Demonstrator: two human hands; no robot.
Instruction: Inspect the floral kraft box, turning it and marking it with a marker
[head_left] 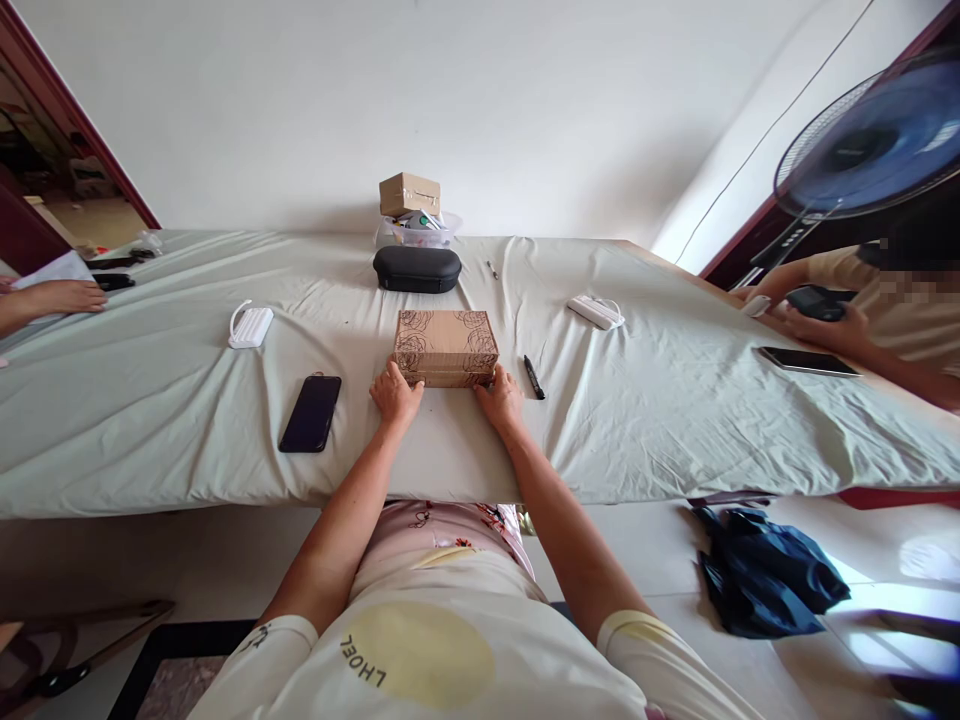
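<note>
A brown cardboard box [446, 345] with dark line drawings at its corners rests on the cloth-covered table in front of me. My left hand [397, 395] grips its near left corner, with the fingers along the side and the thumb at the front. At the near right corner, my right hand [500, 398] holds it in the same way. Just right of that hand lies a black marker [534, 377]. A dark smartphone [310, 413] lies to the left of my left hand.
Behind the box stand a black zip case [417, 270], a clear plastic tub [420, 233] and a smaller carton [409, 194]. White power banks [252, 326] lie on both sides. Another person's hand [79, 296] shows at left; someone at right holds a dark device [817, 302] near a fan [862, 150].
</note>
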